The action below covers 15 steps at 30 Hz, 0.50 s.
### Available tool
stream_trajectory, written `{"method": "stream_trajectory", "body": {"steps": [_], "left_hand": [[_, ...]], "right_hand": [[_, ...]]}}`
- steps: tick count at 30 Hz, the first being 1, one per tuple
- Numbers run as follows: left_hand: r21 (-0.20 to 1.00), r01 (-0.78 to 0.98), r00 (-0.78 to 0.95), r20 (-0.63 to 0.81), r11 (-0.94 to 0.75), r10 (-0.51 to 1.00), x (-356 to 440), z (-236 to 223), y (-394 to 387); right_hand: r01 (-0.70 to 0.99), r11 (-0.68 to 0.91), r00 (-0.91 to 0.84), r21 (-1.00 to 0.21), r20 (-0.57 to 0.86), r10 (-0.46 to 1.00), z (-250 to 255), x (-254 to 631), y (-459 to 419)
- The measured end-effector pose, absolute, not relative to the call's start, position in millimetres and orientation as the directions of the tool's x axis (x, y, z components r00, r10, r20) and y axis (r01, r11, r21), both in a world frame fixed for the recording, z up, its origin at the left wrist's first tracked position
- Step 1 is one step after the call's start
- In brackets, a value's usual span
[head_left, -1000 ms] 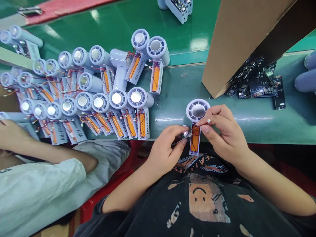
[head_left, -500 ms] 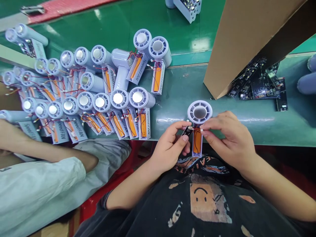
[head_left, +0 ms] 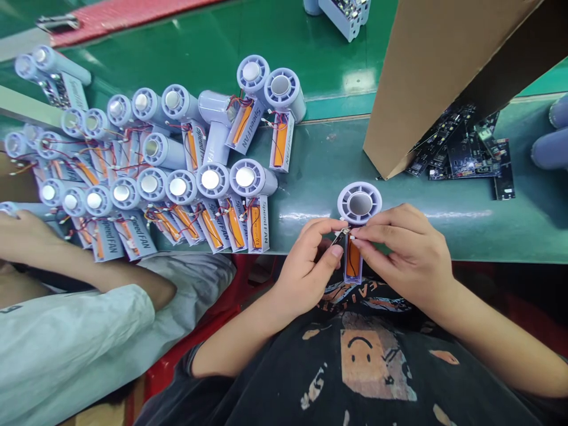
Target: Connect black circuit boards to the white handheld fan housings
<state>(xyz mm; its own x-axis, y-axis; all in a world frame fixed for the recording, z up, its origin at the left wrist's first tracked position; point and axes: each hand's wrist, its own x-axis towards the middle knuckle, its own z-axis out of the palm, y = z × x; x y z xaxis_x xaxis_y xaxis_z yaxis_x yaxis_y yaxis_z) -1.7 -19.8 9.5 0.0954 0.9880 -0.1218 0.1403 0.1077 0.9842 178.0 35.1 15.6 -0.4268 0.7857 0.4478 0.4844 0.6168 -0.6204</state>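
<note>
so, from here i see a co-worker's bare forearm [head_left: 89, 275] at far left, beside a crowd of pale blue plastic handheld fans [head_left: 164, 151] with orange batteries, lying on a green conveyor belt [head_left: 319, 154]. my left hand [head_left: 304, 272] pinches a small black circuit board [head_left: 339, 239] between thumb and fingers; my right hand [head_left: 406, 254] pinches thin wires [head_left: 347, 231] at its end, above an open pale blue fan [head_left: 359, 204] at the belt's edge. further right, loose black circuit boards [head_left: 470, 157] lie by a tan cardboard sheet [head_left: 421, 77].
</note>
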Motion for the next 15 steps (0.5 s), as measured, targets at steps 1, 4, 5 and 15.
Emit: {"method": "stream_trajectory", "body": {"steps": [1,4,5,15], "left_hand": [[0.985,0.145,0.092,-0.111,0.097,0.989,-1.4,9.1,-19.9],[0.980,0.195,0.086,-0.063,0.045,0.994,-0.9,8.5,-20.3],[0.975,0.222,0.088,-0.047,0.026,0.995,-0.7,8.3,-20.5],[0.854,0.495,0.092,0.130,-0.159,0.987,6.2,11.0,-19.6]], "right_hand": [[0.497,0.631,-0.429,-0.596,0.463,0.775,15.9,177.9,35.3],[0.559,0.678,-0.458,-0.478,0.503,0.733,18.0,177.0,35.4],[0.580,0.682,-0.470,-0.445,0.501,0.727,19.1,176.4,35.3],[0.637,0.659,-0.480,-0.400,0.464,0.745,23.0,171.0,35.6]]}}
